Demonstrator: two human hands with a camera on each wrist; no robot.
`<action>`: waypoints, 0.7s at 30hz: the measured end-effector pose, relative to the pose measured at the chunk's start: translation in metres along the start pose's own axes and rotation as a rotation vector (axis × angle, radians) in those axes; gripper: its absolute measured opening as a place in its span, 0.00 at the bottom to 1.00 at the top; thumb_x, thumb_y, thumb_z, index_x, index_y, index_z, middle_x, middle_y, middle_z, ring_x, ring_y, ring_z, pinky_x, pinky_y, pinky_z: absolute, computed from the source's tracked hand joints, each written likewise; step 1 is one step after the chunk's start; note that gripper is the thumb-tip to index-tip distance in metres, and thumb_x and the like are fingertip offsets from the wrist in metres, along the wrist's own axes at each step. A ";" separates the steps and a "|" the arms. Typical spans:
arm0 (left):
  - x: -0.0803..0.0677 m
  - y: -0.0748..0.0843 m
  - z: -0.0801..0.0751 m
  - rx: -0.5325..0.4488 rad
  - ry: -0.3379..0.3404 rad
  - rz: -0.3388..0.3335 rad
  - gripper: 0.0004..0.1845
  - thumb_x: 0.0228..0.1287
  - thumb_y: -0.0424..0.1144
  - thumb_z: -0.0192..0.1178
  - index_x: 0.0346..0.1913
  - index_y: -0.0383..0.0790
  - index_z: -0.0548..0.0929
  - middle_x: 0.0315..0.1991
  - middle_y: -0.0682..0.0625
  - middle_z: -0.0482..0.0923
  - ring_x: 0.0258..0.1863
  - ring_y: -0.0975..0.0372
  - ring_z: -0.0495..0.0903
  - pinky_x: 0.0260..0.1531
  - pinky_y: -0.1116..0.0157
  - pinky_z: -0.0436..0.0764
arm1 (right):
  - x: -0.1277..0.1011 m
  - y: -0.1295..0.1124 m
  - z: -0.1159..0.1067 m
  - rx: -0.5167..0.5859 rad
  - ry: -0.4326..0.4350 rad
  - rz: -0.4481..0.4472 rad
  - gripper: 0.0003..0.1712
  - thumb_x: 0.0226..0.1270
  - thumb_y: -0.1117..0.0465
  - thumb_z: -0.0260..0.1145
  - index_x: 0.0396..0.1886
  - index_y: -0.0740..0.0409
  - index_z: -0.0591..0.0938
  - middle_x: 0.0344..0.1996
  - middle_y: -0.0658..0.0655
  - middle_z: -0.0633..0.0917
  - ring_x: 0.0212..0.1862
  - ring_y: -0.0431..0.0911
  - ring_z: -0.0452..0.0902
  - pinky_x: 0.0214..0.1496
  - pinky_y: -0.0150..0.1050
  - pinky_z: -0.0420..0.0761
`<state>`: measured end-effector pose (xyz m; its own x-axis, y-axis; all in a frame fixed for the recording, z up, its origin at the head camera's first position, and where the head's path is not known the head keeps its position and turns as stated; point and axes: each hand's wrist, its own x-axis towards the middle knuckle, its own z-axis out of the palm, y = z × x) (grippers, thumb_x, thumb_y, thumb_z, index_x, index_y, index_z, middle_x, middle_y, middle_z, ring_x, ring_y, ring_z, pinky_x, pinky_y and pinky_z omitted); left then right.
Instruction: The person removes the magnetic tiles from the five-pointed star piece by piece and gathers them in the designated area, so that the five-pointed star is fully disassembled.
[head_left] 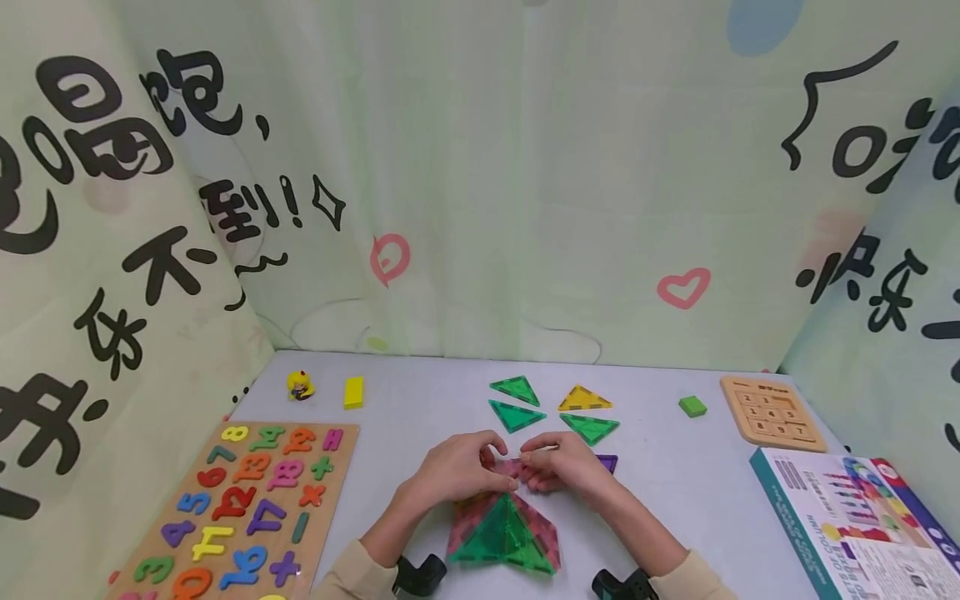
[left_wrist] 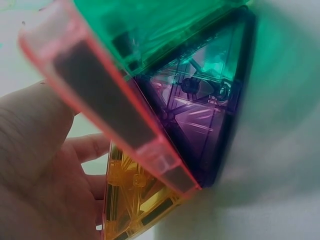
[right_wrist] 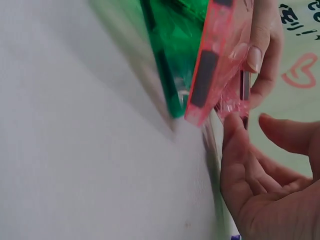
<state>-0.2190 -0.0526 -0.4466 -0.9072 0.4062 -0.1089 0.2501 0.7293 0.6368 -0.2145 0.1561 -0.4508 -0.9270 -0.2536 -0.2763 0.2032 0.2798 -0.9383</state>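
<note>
Both hands pinch a pink tile: L hand & R hand w/ fingertips on the pink tile between them, probably steadying it just above the green/pink tile build; spare triangles lie beyond the grip.
</note>
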 end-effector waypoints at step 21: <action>-0.002 -0.007 -0.012 -0.080 -0.073 0.013 0.29 0.53 0.58 0.73 0.55 0.47 0.80 0.38 0.52 0.79 0.35 0.62 0.75 0.32 0.65 0.77 | 0.014 0.004 0.007 0.177 0.244 -0.028 0.13 0.64 0.68 0.65 0.46 0.71 0.79 0.23 0.53 0.84 0.23 0.42 0.78 0.29 0.33 0.80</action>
<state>-0.2234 -0.0650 -0.4414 -0.8764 0.4563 -0.1540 0.2310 0.6788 0.6970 -0.2245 0.1471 -0.4594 -0.9770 -0.0232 -0.2120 0.2086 0.1044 -0.9724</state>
